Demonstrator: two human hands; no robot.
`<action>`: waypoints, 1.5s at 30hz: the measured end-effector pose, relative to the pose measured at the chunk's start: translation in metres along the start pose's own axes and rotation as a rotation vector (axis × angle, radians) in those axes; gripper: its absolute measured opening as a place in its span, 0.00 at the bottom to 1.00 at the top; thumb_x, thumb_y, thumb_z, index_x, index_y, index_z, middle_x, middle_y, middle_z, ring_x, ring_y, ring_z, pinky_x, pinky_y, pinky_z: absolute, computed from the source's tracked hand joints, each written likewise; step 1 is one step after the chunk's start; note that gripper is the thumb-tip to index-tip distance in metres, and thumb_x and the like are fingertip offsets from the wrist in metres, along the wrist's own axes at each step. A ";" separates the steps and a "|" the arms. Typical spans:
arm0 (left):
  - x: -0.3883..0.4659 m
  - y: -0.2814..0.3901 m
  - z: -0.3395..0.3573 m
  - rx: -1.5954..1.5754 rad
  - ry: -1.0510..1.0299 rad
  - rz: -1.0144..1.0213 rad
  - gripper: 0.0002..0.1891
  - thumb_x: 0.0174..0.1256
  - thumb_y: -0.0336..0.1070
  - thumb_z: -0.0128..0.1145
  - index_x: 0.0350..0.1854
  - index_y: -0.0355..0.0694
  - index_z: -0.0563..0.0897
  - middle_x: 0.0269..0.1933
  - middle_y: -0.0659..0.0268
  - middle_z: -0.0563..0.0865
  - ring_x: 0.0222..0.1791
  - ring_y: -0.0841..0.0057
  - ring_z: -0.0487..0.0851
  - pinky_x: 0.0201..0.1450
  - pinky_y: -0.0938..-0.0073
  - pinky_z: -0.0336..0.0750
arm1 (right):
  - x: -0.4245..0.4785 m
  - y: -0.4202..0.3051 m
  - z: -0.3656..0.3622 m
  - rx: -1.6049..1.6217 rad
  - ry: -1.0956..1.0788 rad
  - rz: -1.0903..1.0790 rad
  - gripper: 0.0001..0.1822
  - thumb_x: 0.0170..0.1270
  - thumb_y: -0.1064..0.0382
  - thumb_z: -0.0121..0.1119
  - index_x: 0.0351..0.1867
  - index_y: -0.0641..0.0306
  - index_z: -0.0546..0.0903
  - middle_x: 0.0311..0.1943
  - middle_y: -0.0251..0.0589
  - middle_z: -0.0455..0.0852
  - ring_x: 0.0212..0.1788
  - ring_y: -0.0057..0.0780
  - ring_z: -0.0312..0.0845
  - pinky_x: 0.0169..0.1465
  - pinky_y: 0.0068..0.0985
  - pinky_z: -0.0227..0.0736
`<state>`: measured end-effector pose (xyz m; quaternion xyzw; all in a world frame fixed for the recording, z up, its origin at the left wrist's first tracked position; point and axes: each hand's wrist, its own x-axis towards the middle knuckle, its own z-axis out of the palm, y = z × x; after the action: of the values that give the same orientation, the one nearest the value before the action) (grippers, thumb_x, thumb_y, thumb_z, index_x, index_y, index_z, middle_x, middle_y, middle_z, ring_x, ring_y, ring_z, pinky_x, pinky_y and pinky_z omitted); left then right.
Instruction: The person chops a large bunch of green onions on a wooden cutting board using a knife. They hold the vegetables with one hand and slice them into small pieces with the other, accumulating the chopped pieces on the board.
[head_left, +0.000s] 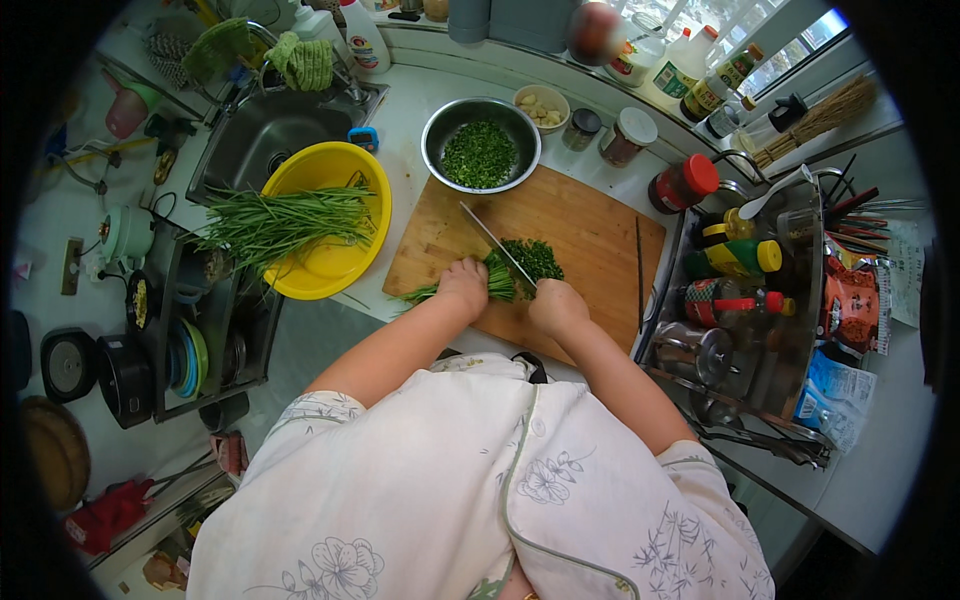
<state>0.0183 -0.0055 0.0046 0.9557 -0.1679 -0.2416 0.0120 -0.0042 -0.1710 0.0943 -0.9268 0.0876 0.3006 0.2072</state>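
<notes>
On the wooden cutting board (592, 225), my left hand (463, 285) presses down a bundle of green chives (499, 277). My right hand (559, 306) grips the handle of a kitchen knife (499, 244), whose blade lies between the bundle and a pile of chopped chives (534, 259). Beyond the board's far left edge, a steel bowl (428, 150) holds more chopped greens (478, 154). To the left, long uncut chives (292, 221) lie across a yellow plastic basin (330, 274) and hang over its left rim.
A metal sink (259, 139) is at the upper left. A small bowl of peeled garlic (541, 109) and lidded jars (628, 137) stand behind the board. At the right, a rack (802, 375) holds bottles and a steel pot (694, 352). One dark chopstick-like stick (640, 274) rests on the board's right side.
</notes>
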 end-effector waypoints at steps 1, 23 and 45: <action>0.000 0.000 -0.001 -0.006 -0.020 -0.004 0.21 0.61 0.34 0.45 0.57 0.32 0.69 0.56 0.51 0.72 0.56 0.57 0.71 0.55 0.60 0.69 | 0.000 -0.001 -0.001 -0.006 -0.024 0.004 0.14 0.55 0.68 0.49 0.38 0.69 0.83 0.41 0.58 0.83 0.45 0.52 0.80 0.48 0.40 0.75; 0.000 0.001 0.001 0.043 0.031 0.009 0.20 0.59 0.33 0.47 0.54 0.32 0.70 0.54 0.51 0.73 0.53 0.57 0.73 0.53 0.60 0.72 | -0.001 -0.002 -0.011 -0.059 -0.087 0.029 0.14 0.54 0.67 0.50 0.37 0.69 0.84 0.41 0.59 0.83 0.46 0.52 0.80 0.50 0.40 0.75; 0.002 0.004 -0.004 0.057 -0.082 -0.022 0.24 0.62 0.35 0.47 0.61 0.31 0.66 0.57 0.52 0.71 0.55 0.57 0.71 0.54 0.60 0.69 | -0.010 0.006 -0.002 -0.020 -0.049 0.006 0.13 0.55 0.67 0.49 0.37 0.68 0.83 0.39 0.60 0.83 0.44 0.55 0.80 0.47 0.42 0.74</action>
<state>0.0207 -0.0101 0.0076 0.9467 -0.1644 -0.2758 -0.0250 -0.0125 -0.1766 0.0997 -0.9210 0.0823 0.3244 0.1992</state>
